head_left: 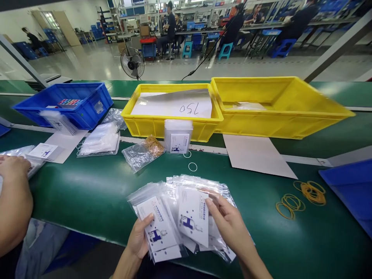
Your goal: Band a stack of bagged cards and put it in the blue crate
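My left hand (138,237) is closed around a small stack of clear zip bags (159,228), each with a white printed card inside; the thumb lies on the front. With thumb and fingers my right hand (225,217) grips another white printed card (193,215); whether a bag encloses this one I cannot tell. Under and behind it spreads a fanned pile of clear bags (200,181) on the table. Just beyond, two white rings (192,167) lie near an upright bundle of bagged cards (178,137), which leans on a yellow bin (171,123).
Yellow rubber bands (312,193) lie at right near a blue bin (351,190). A second yellow bin (261,124), a blue bin (87,112), stacked clear bags (101,139) and a bag of rubber bands (143,153) line the back. A co-worker's arm (14,197) reaches in at left.
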{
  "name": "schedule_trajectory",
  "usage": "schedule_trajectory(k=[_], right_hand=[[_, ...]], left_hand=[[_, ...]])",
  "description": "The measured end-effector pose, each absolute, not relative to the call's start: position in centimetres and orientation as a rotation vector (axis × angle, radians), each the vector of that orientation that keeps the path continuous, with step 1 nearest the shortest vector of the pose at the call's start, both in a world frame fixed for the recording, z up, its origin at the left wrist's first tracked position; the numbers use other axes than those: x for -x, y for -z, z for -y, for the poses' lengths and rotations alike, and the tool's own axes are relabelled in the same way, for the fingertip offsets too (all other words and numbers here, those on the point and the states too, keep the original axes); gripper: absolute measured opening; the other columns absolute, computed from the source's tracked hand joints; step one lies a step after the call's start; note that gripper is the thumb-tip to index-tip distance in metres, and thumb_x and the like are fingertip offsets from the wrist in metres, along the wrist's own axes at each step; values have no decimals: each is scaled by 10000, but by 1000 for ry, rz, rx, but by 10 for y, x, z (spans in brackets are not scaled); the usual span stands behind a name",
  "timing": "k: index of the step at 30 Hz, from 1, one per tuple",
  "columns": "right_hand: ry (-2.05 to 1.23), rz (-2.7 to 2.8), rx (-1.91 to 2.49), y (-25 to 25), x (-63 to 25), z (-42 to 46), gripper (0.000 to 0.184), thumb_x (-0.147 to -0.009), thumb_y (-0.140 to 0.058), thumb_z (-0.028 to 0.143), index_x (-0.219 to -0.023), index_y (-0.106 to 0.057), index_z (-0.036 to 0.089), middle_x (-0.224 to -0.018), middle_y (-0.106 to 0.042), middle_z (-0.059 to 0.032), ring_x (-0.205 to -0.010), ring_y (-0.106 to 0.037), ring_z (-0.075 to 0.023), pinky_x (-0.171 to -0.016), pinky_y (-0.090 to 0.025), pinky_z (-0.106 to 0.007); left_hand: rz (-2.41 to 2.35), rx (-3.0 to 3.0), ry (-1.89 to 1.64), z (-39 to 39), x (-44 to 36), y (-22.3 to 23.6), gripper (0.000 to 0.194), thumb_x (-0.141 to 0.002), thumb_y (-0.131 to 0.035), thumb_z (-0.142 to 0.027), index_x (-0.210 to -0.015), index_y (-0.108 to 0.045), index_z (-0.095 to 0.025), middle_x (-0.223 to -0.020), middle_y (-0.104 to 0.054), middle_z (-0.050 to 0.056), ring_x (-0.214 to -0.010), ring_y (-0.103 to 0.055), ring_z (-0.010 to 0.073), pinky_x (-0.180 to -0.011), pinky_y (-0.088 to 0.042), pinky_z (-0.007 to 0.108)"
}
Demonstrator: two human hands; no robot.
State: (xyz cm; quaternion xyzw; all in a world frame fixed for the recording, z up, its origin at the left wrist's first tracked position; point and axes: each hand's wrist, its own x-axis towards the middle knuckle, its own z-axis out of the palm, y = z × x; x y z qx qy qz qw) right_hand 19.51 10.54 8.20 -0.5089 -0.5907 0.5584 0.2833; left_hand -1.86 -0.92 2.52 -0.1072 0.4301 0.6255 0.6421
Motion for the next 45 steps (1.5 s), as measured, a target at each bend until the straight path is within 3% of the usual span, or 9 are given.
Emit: schedule_trajectory(k=[4, 7, 11, 16, 19, 23, 30, 39, 45], right_hand=[[-1303, 1648, 1466, -88, -180, -95, 595, -945, -469, 564, -1464, -392, 284, -1523, -396, -90, -1343, -416, -327, -794, -555, -389], [-1577, 1828, 1182, -91, -164, -85, 395, -960, -465, 539, -1046, -680, 219, -1096, -674, -92, -993, -625, -272, -764, -534, -357], [-1690, 1795, 1062, -87, -170, -90, 481, -992, -414, 519, -656, -548, 202, -635, -542, -5, -594, -538, -172, -562, -450, -284], [-1485, 1606, 1365, -84, -194, -104, 443, -941, -500, 568, -1173, -617, 209, -1100, -661, -114, -992, -640, -290, -700, -554, -342], [-1282, 1613, 1482, -86, -189, -98, 620, -945, -481, 567, -1474, -363, 266, -1514, -401, -114, -1326, -449, -325, -879, -548, -426], [-1633, 1837, 1154, -91, -167, -85, 485, -975, -446, 524, -1350, -546, 234, -1362, -563, -117, -1192, -564, -289, -979, -491, -424], [-1706, 1857, 965, -85, -148, -79, 403, -984, -462, 473, -779, -641, 176, -812, -633, -55, -726, -608, -194, -611, -485, -266], [-1738, 1360, 1336, -90, -180, -90, 487, -863, -601, 604, -1103, -657, 183, -1005, -722, -107, -860, -700, -298, -683, -595, -379], [-1275, 1643, 1502, -87, -177, -89, 651, -921, -498, 581, -1478, -385, 263, -1554, -355, -98, -1374, -391, -344, -961, -517, -500]], left_hand=[[-941, 161, -1418, 8, 15, -27, 574, -741, -803, -139, -1263, -571, -83, -962, -757, 134, -881, -730, 302, -853, -602, 387], [-913, 96, -1413, 7, 10, -29, 617, -721, -835, -185, -1271, -568, -100, -952, -757, 134, -904, -724, 321, -866, -595, 406], [-935, 134, -1423, 7, 11, -29, 656, -690, -865, -192, -1268, -568, -103, -937, -760, 125, -879, -728, 304, -810, -610, 368], [-958, 207, -1442, 11, 18, -29, 620, -601, -926, -190, -1135, -632, -77, -894, -764, 114, -776, -733, 263, -713, -620, 319], [-960, 163, -1422, 10, 16, -30, 648, -602, -930, -233, -1151, -624, -76, -921, -761, 128, -811, -731, 279, -726, -615, 326], [-959, 54, -1403, 4, 8, -35, 723, -637, -909, -268, -1252, -571, -96, -991, -749, 147, -934, -712, 328, -849, -593, 402], [-968, -17, -1391, 4, 3, -36, 752, -672, -884, -296, -1311, -532, -116, -1025, -741, 158, -1042, -674, 374, -925, -556, 467], [-1002, 124, -1430, 4, 12, -33, 720, -626, -915, -270, -1231, -570, -87, -965, -754, 149, -876, -726, 311, -778, -616, 379], [-1056, 147, -1425, 3, 14, -36, 697, -605, -930, -298, -1188, -598, -111, -963, -754, 137, -850, -729, 301, -738, -618, 361]])
